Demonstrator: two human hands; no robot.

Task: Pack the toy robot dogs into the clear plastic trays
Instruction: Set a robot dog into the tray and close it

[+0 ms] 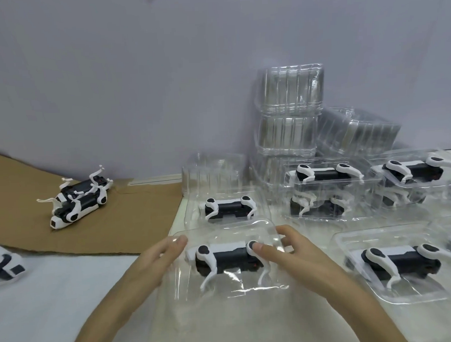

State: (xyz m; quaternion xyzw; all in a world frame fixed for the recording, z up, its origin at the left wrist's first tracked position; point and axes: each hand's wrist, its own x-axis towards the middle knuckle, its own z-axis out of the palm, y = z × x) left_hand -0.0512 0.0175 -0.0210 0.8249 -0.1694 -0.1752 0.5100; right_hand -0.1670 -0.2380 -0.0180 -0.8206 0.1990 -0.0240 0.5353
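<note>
A black-and-white toy robot dog lies on its side in a clear plastic tray right in front of me. My left hand touches the tray's left rim with straight fingers. My right hand grips the tray's right far corner, thumb over the dog's rear hip and fingers curled at the rim. Just behind stands another tray with a dog in it. Two or three loose dogs lie piled on the cardboard at left, and one more dog is cut off by the left edge.
Brown cardboard covers the table's left side. Several filled trays crowd the right, with one near my right arm. A stack of empty clear trays leans against the pale wall behind them.
</note>
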